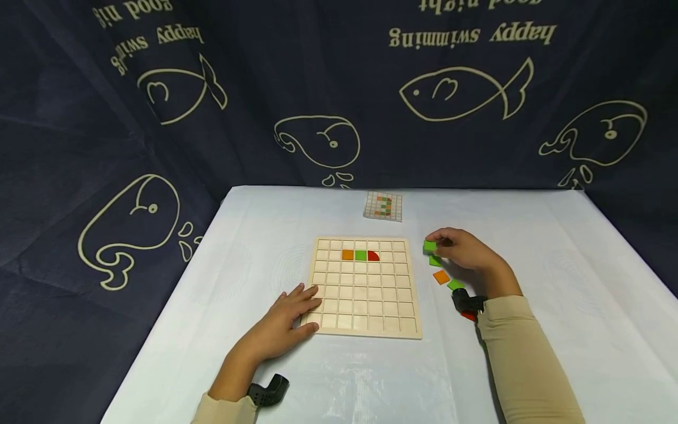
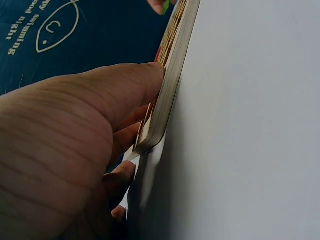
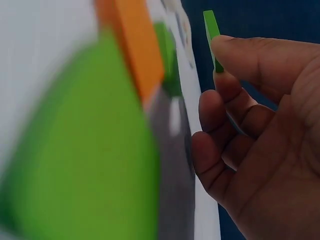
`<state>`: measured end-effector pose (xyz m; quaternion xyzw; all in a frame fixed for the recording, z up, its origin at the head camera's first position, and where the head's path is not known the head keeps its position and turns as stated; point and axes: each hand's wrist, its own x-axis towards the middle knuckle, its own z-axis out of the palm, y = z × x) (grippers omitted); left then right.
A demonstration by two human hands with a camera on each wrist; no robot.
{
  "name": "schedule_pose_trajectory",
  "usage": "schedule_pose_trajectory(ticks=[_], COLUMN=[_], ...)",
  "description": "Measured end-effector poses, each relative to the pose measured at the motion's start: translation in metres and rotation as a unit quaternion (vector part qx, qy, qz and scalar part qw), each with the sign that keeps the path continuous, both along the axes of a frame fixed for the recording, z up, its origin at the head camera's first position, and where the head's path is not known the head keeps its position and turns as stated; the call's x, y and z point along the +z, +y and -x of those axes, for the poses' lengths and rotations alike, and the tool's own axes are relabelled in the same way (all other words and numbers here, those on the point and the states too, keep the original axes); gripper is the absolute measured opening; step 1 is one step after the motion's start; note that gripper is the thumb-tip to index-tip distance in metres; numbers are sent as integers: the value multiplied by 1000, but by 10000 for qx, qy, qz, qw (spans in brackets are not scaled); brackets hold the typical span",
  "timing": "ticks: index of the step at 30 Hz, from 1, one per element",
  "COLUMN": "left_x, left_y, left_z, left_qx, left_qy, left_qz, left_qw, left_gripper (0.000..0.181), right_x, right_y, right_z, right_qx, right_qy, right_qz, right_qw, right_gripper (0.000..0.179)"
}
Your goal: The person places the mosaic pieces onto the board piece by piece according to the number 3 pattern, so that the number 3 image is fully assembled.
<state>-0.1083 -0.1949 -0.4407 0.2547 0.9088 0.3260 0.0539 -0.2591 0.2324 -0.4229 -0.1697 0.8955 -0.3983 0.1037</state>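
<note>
My right hand (image 1: 466, 250) pinches a green square tile (image 1: 429, 247) between thumb and fingertips, to the right of a wooden grid board (image 1: 365, 336). In the right wrist view the green tile (image 3: 212, 40) is seen nearly edge-on, and the other fingers are curled below it. Set in the board's second row from the top are an orange square (image 1: 347, 255), a green square (image 1: 361, 255) and a red quarter-round tile (image 1: 373, 256), side by side. My left hand (image 1: 283, 321) rests at the board's lower left corner, fingers spread, with the thumb (image 2: 145, 82) against the edge.
Loose tiles lie right of the board: a green one (image 1: 435, 261) under my right hand, an orange one (image 1: 441, 277), another green one (image 1: 455, 285) and a red one (image 1: 468, 316) partly hidden by the wrist. A pattern card (image 1: 384, 206) lies behind the board, near the dark curtain (image 1: 339, 70).
</note>
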Motion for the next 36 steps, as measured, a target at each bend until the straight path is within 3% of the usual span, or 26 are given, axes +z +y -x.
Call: schedule_pose_trajectory(ticks=[7,14,24,29,36], left_x=[2,3,5,4,5], left_y=[0,0,2,1,0], left_z=[0,-1,-3,-3,-2], left_qx=[46,47,46,37,30], left_qy=[53,41,22,28,40], left_qz=[100,114,54,67,80], left_qw=[9999,9999,10000,10000,10000], left_gripper=[51,51,50,50,51], right_x=[4,5,10,6,3], right_y=[-28,-59,-92,-99,-110], right_z=[0,-2,-11,-11,-13], right_qx=[261,341,866,1256,1559], right_qy=[-34,-340,-569,-273,-280], right_qz=[347,623,530,257,177], right_qw=[9991,9969,9932,9914,9872], right_gripper=[30,29,31,30,28])
